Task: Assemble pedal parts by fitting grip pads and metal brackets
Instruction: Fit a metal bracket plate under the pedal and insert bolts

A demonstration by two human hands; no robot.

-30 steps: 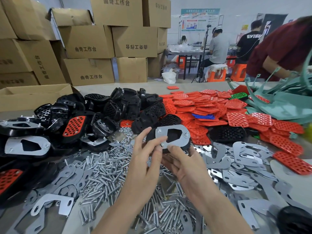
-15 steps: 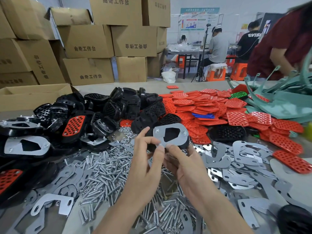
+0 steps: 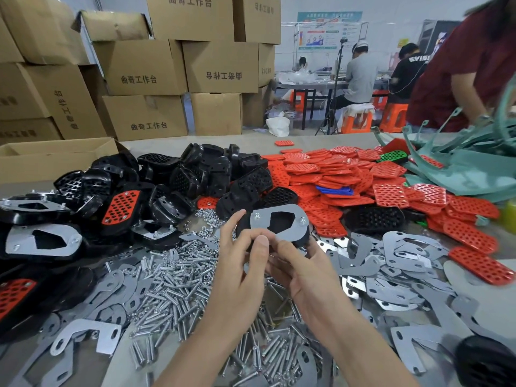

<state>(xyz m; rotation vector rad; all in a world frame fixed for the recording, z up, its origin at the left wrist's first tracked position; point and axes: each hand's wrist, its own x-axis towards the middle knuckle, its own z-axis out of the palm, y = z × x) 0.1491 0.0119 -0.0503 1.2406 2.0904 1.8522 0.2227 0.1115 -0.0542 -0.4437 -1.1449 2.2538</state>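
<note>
I hold a black pedal (image 3: pixel 300 237) above the table's middle, its underside facing me with a grey metal bracket (image 3: pixel 287 226) fixed on it by nuts at two corners. My right hand (image 3: pixel 301 272) grips the pedal from below. My left hand (image 3: pixel 241 255) pinches at the bracket's near left corner with thumb and fingertips; what it pinches is hidden. Loose bolts (image 3: pixel 178 283) and nuts (image 3: pixel 208 215) lie under my hands.
Black pedal bodies (image 3: pixel 195 174) are heaped at the back left, red grip pads (image 3: pixel 349 174) at the back right, loose grey brackets (image 3: pixel 391 263) on the right and near left. Finished pedals (image 3: pixel 42 241) sit far left. A person in dark red (image 3: pixel 472 65) works on teal parts (image 3: pixel 469 169).
My left fingers have slid down from the bracket's upper left nut to its lower left corner. The pedal stayed in nearly the same place.
</note>
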